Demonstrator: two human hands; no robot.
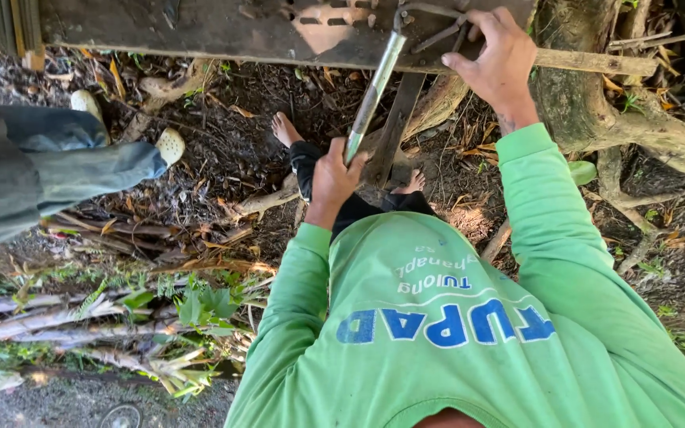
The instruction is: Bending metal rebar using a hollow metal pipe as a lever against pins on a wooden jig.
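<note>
My left hand [333, 178] is closed around the lower end of a long, pale green shiny stalk [374, 87]. The stalk slants up to the edge of a dark wooden board [200, 32]. My right hand [499, 63] presses on that board's edge, fingers spread beside a metal fitting [438, 32] and above a wooden stick [596, 62]; I cannot tell whether it grips anything. Both arms wear green long sleeves. Below the hands are my bare feet [283, 127] on dark soil, next to a slanted wooden post [390, 131].
Another person's grey trouser leg [41, 170] and pale shoes [170, 145] are at the left. Cut stalks with green leaves [81, 317] lie at the lower left. Thick tree roots [620, 127] fill the right side. Dry leaves litter the ground.
</note>
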